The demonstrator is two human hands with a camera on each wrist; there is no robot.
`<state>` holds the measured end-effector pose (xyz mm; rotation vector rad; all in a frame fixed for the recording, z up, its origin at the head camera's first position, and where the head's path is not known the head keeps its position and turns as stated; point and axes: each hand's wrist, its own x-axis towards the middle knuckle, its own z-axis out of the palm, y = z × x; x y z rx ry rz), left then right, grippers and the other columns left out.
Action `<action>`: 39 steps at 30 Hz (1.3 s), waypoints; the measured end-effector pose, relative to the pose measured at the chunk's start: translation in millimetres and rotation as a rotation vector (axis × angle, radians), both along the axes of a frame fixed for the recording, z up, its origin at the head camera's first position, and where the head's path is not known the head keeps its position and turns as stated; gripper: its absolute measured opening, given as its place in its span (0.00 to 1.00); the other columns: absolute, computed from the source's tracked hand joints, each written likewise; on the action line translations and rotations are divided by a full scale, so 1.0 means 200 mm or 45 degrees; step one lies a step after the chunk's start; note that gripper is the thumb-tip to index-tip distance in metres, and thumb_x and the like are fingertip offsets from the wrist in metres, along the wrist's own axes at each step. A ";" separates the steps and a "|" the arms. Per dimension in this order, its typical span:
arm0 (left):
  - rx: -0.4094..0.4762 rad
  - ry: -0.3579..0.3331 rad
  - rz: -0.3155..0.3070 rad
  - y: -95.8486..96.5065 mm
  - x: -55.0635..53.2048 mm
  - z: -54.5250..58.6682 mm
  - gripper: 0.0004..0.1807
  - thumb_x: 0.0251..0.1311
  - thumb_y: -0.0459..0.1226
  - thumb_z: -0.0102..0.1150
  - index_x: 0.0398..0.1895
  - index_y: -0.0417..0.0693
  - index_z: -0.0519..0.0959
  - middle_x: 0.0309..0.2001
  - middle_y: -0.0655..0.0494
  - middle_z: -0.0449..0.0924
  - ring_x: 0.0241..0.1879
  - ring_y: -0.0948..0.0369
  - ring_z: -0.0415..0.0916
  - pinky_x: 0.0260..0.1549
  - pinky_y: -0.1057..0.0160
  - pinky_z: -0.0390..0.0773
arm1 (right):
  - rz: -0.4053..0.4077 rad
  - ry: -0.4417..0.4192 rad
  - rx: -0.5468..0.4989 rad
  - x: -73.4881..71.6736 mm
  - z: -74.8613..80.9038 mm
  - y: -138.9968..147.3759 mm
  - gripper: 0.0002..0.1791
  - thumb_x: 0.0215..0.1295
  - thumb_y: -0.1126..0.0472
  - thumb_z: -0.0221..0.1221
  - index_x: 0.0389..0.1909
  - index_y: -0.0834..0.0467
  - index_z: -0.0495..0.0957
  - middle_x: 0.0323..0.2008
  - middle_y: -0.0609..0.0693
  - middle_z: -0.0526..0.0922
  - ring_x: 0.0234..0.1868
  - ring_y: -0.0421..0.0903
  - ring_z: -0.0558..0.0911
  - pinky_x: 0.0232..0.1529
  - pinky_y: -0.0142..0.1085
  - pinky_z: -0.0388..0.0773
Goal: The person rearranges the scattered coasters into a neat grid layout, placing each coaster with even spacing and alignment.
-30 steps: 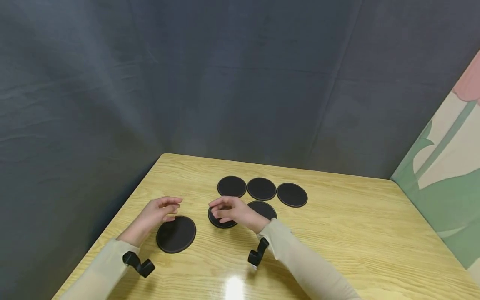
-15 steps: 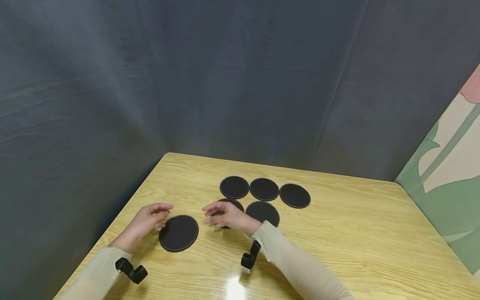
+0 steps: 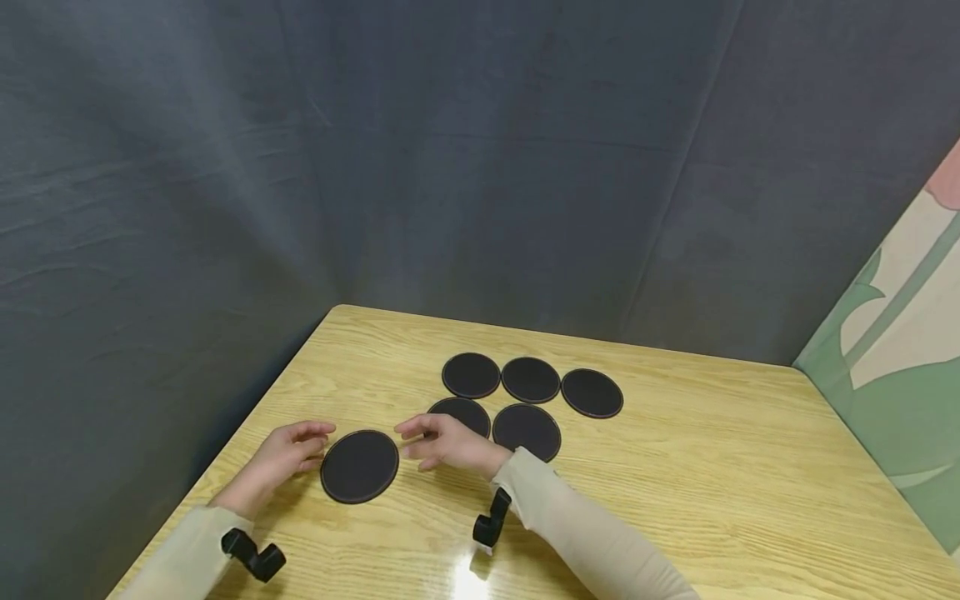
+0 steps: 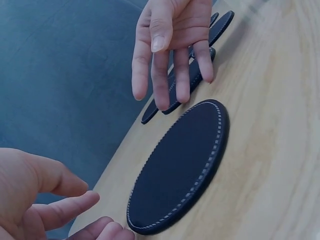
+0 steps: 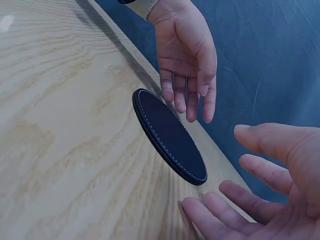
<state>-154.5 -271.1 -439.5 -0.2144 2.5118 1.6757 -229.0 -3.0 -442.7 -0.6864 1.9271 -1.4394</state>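
Observation:
A round black coaster [image 3: 360, 467] with pale stitching round its rim lies flat on the wooden table, between the two hands. Its edge looks thick in the right wrist view, perhaps more than one layer; I cannot tell. My left hand [image 3: 283, 457] is just left of this coaster, fingers loosely bent, holding nothing. To its right hovers my right hand [image 3: 446, 442], fingers relaxed and likewise holding nothing. Behind the right hand lies another black coaster [image 3: 467, 412], partly covered by it. The wrist views show both palms facing each other across the near coaster [image 4: 180, 167].
Several more black coasters lie towards the back: a row of three, with the middle one [image 3: 531, 379] touching its neighbours, and one [image 3: 527, 432] in front. The wooden table [image 3: 712, 467] meets a dark cloth [image 3: 480, 167] behind and at left. A floral panel [image 3: 900, 358] stands at right.
Both hands have shifted: the left hand moved left and nearer the body, off the near coaster's edge. The right hand moved left and nearer, uncovering more of the coaster behind it.

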 end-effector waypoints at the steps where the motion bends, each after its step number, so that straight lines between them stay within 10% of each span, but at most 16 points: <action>1: 0.002 -0.008 0.003 0.00 0.00 0.00 0.21 0.69 0.31 0.45 0.61 0.25 0.68 0.56 0.30 0.72 0.48 0.54 0.75 0.39 0.62 0.82 | 0.002 -0.001 0.002 0.00 0.00 0.00 0.23 0.66 0.61 0.61 0.62 0.58 0.73 0.59 0.56 0.74 0.46 0.44 0.79 0.45 0.41 0.83; 39: -0.039 -0.059 0.051 0.08 0.05 -0.02 0.22 0.63 0.29 0.49 0.59 0.26 0.71 0.57 0.30 0.73 0.48 0.51 0.79 0.36 0.58 0.83 | -0.167 -0.198 -0.180 0.07 -0.03 -0.09 0.19 0.66 0.71 0.57 0.57 0.69 0.75 0.52 0.60 0.76 0.51 0.56 0.81 0.47 0.45 0.83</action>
